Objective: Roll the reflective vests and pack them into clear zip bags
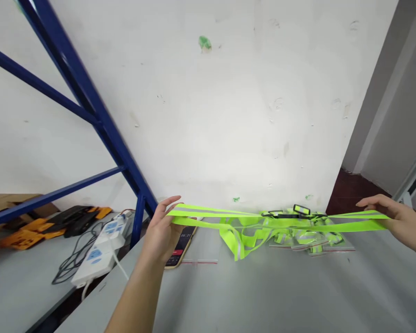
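A neon yellow-green reflective strap (211, 211) with a grey stripe is stretched level between my hands as a long loop, a black buckle (301, 210) near its middle. My left hand (161, 233) is closed on the loop's left end, fingers upward, its thumb hidden. At the right end, my right hand (397, 215) grips the strap too, its fingers partly covered by the band. Part of a loose strap (239, 243) shows below. Behind it lie several similar folded straps (305, 238) in clear zip bags. A phone (183, 243) rests beside my left hand.
The grey table (256, 296) backs onto a white wall (229, 115). A blue metal frame (114, 143) rises at the left. Past it are white power strips (106, 247) with cables, orange and black items (38, 233) and cardboard (21, 200). A clear bag (204, 249) lies near the phone.
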### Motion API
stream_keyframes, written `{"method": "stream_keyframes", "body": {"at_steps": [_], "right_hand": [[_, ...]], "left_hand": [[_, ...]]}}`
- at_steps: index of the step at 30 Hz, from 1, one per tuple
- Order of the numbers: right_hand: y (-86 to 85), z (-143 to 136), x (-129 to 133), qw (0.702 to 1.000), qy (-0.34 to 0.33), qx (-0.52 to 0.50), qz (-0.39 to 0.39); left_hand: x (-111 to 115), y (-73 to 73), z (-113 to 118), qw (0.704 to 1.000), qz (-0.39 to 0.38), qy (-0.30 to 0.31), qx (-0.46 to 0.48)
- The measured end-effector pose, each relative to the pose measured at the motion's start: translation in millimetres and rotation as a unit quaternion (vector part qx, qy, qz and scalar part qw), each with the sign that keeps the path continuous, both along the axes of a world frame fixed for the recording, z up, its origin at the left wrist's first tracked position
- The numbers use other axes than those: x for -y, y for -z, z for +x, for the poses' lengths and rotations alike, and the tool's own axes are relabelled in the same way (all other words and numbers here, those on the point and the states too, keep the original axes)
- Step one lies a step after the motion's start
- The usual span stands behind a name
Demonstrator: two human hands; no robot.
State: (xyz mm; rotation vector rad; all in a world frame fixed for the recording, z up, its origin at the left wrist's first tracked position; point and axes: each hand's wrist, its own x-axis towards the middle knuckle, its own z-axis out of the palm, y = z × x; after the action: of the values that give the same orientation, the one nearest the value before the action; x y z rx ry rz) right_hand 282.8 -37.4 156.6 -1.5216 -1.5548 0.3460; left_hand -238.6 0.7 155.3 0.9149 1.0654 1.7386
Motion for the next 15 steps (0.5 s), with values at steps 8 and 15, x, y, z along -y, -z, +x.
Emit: {"method": "stream_keyframes", "body": {"at_steps": [8, 15], "right_hand": [[30.6, -31.8, 26.5, 0.918, -0.175, -0.343, -0.1], [38.8, -58.2, 17.5, 0.867, -0.125, -0.462, -0.137]], "left_hand": [[12.3, -10.6, 28.2, 0.975, -0.055, 0.147, 0.155], [-9.7, -9.6, 41.3, 0.991, -0.078, 0.077, 0.08]]}}
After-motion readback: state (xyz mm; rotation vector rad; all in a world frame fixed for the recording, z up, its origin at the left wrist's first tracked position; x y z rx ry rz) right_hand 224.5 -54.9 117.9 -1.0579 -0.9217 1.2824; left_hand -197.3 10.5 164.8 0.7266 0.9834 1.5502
